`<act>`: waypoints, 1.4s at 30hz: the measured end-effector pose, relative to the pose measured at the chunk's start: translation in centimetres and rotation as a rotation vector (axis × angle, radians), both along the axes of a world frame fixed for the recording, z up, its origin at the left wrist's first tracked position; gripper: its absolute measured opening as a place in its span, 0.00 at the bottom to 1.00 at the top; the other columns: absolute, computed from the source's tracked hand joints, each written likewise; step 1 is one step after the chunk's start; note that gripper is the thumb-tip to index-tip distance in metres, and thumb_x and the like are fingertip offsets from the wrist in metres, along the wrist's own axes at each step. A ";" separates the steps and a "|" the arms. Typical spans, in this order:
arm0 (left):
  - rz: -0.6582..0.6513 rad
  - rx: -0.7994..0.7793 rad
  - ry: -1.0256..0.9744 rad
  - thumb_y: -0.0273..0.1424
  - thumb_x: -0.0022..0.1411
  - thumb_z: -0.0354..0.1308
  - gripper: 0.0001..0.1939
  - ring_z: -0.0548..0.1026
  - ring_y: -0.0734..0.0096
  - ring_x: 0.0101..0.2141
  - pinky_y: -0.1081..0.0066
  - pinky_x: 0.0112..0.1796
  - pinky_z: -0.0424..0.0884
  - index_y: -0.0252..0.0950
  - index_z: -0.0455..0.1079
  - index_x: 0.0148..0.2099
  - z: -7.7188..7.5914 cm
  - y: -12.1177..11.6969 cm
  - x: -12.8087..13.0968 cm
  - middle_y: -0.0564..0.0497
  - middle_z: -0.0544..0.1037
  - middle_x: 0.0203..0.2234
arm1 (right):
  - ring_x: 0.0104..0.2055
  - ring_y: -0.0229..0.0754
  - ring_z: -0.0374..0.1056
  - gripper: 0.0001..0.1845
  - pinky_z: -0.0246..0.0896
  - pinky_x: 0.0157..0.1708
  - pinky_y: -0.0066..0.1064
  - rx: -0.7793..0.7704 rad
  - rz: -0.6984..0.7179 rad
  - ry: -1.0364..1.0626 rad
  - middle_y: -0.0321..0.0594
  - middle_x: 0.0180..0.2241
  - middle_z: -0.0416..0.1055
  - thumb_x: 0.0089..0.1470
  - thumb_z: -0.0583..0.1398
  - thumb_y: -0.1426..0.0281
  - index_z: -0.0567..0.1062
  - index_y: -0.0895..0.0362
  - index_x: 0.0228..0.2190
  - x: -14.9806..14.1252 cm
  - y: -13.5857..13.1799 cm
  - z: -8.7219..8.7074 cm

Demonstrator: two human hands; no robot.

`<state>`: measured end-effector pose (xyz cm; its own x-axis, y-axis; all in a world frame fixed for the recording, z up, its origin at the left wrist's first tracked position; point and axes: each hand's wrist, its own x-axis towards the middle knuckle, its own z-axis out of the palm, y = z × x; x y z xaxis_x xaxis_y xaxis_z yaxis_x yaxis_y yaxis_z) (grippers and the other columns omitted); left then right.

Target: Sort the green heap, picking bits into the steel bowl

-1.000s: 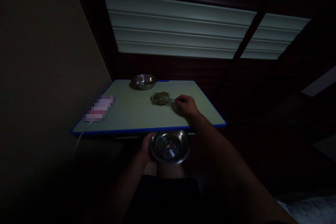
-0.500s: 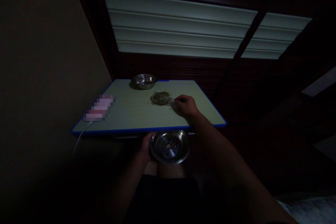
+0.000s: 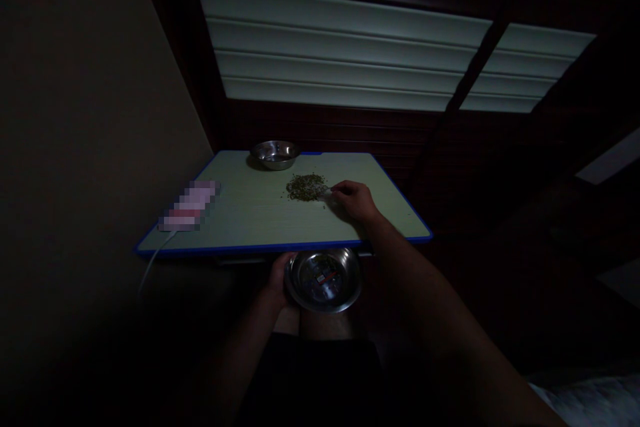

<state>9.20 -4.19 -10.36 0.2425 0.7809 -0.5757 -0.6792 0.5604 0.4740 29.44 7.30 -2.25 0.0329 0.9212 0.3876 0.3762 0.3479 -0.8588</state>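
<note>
I've got the right hand (image 3: 353,199) pinching a thin utensil (image 3: 328,189), too dark to ID, long axis roughly sideways, tip pointing left at the greenish grain pile (image 3: 305,187) just beside those fingers. Lower and left of it, the left hand (image 3: 281,272) grips a steel bowl (image 3: 323,278) by its side, mouth facing up.

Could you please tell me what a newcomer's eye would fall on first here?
Probably the pale slatted panels behind the table, bright amid the dark. Next comes the pile of small greenish grains on that table, where the right hand pinches a thin object at its right edge. Below the table's near edge, the left hand holds a shiny metal bowl.
</note>
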 end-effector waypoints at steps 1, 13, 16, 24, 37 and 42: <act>-0.004 -0.004 -0.003 0.29 0.54 0.56 0.10 0.74 0.66 0.20 0.67 0.26 0.70 0.33 0.71 0.22 0.0 0.0 0.0 0.49 0.76 0.16 | 0.32 0.39 0.71 0.09 0.64 0.36 0.31 -0.001 0.001 -0.007 0.39 0.29 0.78 0.44 0.62 0.67 0.79 0.58 0.29 0.0 0.0 0.0; -0.011 0.012 0.026 0.30 0.52 0.57 0.09 0.74 0.65 0.21 0.67 0.29 0.70 0.32 0.73 0.23 0.1 0.0 0.1 0.48 0.76 0.16 | 0.31 0.39 0.71 0.08 0.65 0.35 0.30 -0.015 0.016 0.020 0.39 0.28 0.78 0.43 0.62 0.67 0.79 0.57 0.27 -0.2 -0.2 0.2; -0.021 0.015 0.020 0.30 0.52 0.57 0.08 0.75 0.64 0.22 0.66 0.29 0.71 0.33 0.73 0.24 0.1 0.0 0.0 0.48 0.77 0.17 | 0.31 0.39 0.71 0.07 0.65 0.35 0.30 -0.033 0.020 0.046 0.39 0.27 0.78 0.42 0.62 0.67 0.78 0.57 0.26 -0.2 -0.1 0.2; -0.013 0.027 0.036 0.30 0.52 0.57 0.08 0.75 0.65 0.21 0.67 0.28 0.72 0.33 0.73 0.24 0.0 0.0 0.0 0.48 0.77 0.17 | 0.31 0.40 0.70 0.08 0.64 0.35 0.31 -0.040 0.029 0.048 0.38 0.28 0.77 0.42 0.62 0.67 0.79 0.57 0.27 0.0 0.1 0.0; -0.017 0.036 0.036 0.29 0.53 0.56 0.09 0.74 0.65 0.21 0.67 0.28 0.71 0.33 0.73 0.23 0.3 -0.1 0.1 0.48 0.77 0.17 | 0.30 0.40 0.70 0.07 0.65 0.35 0.32 -0.058 0.039 0.060 0.39 0.27 0.76 0.41 0.62 0.67 0.78 0.58 0.25 -0.1 -0.1 0.2; -0.016 0.023 0.051 0.30 0.54 0.55 0.11 0.75 0.66 0.21 0.68 0.28 0.72 0.32 0.73 0.23 0.3 -0.1 0.2 0.48 0.77 0.17 | 0.28 0.39 0.68 0.08 0.63 0.32 0.31 -0.091 0.050 0.077 0.38 0.24 0.75 0.39 0.63 0.66 0.78 0.57 0.24 -0.1 -0.2 0.3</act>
<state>9.35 -4.28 -10.08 0.2256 0.7901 -0.5699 -0.6449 0.5596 0.5206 29.30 7.11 -1.90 0.0129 0.9538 0.3001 0.2922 0.2834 -0.9134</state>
